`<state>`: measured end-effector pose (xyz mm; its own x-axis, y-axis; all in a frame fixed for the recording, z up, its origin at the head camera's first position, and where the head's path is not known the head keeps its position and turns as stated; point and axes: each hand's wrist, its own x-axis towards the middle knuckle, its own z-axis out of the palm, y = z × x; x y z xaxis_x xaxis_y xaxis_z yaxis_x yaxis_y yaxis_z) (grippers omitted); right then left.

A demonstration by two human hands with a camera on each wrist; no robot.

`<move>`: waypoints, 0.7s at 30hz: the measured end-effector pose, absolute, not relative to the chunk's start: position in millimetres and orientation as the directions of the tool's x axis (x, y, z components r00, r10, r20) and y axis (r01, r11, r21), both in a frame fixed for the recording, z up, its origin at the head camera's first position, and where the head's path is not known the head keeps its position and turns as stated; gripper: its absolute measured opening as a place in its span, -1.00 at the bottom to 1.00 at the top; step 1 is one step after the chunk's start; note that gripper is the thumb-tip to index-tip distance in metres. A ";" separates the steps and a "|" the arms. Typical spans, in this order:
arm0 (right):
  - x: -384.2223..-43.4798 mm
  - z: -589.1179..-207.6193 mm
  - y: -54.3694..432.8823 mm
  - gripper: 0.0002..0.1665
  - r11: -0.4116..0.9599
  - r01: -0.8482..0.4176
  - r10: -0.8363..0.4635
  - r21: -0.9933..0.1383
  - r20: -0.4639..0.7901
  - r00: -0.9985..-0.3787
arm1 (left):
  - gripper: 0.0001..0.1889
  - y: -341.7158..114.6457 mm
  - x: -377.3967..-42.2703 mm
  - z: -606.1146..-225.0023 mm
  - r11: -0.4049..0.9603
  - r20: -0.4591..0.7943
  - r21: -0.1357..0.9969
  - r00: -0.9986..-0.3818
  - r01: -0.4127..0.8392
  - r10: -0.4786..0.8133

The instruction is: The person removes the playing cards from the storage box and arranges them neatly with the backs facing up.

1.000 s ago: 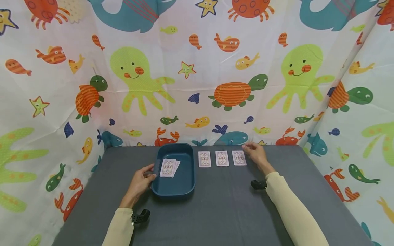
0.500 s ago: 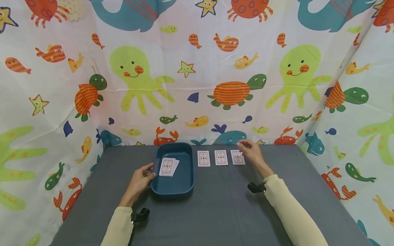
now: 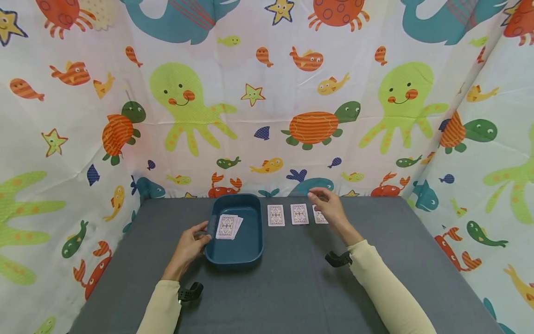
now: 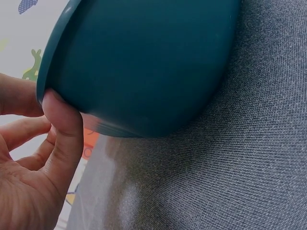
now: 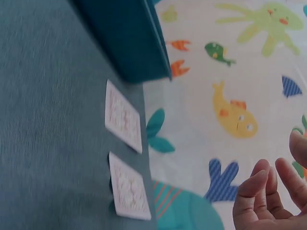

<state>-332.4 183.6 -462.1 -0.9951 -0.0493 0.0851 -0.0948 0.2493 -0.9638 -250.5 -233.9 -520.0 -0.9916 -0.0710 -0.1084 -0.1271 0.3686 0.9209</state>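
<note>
My left hand [image 3: 189, 250] pinches the left rim of a blue plastic tray [image 3: 246, 248]; in the left wrist view the thumb [image 4: 62, 115] presses the tray's wall close to its edge. Inside the tray lies a small overlapping pile of playing cards [image 3: 226, 227], backs up. To the right of it, a row of single face-down cards runs along the cloth: a left card [image 3: 276, 215], a middle card [image 3: 299, 214] and a right card [image 3: 319, 216]. Over the right card, partly hiding it, hovers my right hand [image 3: 331, 212], fingers loosely bent with nothing between them.
A dark grey cloth [image 3: 283, 297] covers the table. Behind and at both sides hangs a white curtain [image 3: 250, 125] printed with sea animals, meeting the table's back edge just beyond the cards.
My right hand has moved left from beside the right card to above it, now covering part of it. The left hand stays on the tray's rim, and the cards have not moved.
</note>
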 end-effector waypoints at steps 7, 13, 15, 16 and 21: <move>-322.4 -455.6 160.0 -0.49 0.195 -0.126 -0.098 -0.973 0.108 -0.989 | -0.44 -233.8 -251.1 -519.5 0.366 -0.107 0.922 -0.992 -0.124 -0.067; -318.6 -453.2 138.7 -0.52 0.141 -0.154 -0.133 -0.978 0.135 -0.982 | -0.43 -232.8 -251.2 -520.4 0.379 -0.105 0.917 -0.992 -0.123 -0.068; -317.5 -452.7 132.1 -0.52 0.142 -0.159 -0.149 -0.977 0.138 -0.979 | -0.43 -232.7 -250.8 -520.7 0.374 -0.109 0.918 -0.991 -0.129 -0.075; -317.0 -452.4 128.7 -0.53 0.139 -0.158 -0.154 -0.978 0.136 -0.979 | -0.43 -232.6 -250.7 -521.1 0.369 -0.112 0.920 -0.991 -0.134 -0.078; -312.5 -448.4 111.9 -0.51 0.100 -0.163 -0.186 -0.982 0.142 -0.972 | -0.43 -233.3 -250.8 -521.8 0.361 -0.110 0.923 -0.991 -0.131 -0.079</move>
<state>-312.5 111.9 -448.4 -0.9721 -0.1865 0.1421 -0.1627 0.1001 -0.9816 -250.8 -233.3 -521.8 -0.9908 -0.0792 -0.1095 -0.1309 0.3610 0.9233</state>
